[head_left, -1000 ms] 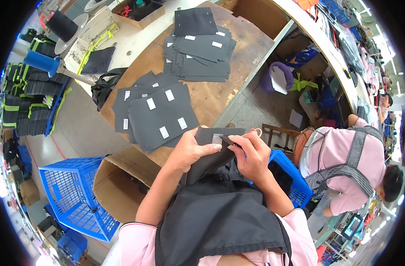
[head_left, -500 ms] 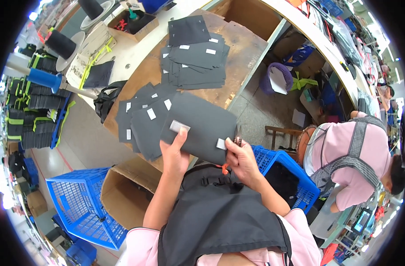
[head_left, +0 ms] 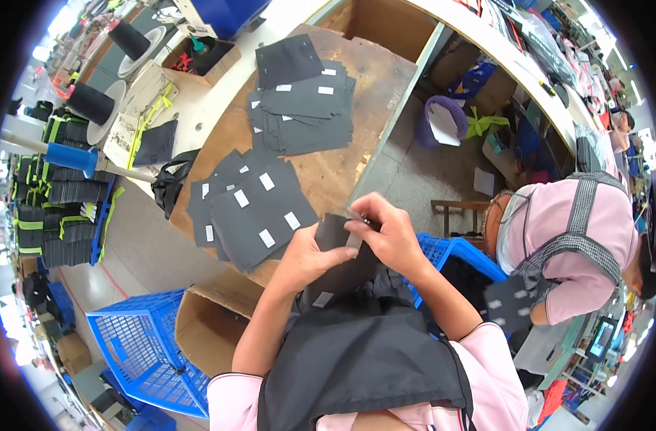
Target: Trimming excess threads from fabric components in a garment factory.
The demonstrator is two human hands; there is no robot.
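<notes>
Close to my body I hold a dark grey fabric panel with white patches, tilted and partly bent. My left hand is closed on its left side, thumb pressed near a white patch. My right hand pinches the upper edge beside that patch; a small shiny tip shows at its fingers, too little to name. Just beyond my left hand, a loose pile of similar grey panels with white patches lies on the wooden board. A second pile of panels sits farther back on it.
The wooden board spans the front. Left stand a blue crate and a cardboard box; another blue crate is by my right elbow. A co-worker in a pink top bends at right. A purple basket stands beyond the board.
The panel has come nearer my body and turned from flat to steeply tilted. My right hand has moved up to its edge, and my left thumb has shifted right. A panel now shows beside the co-worker.
</notes>
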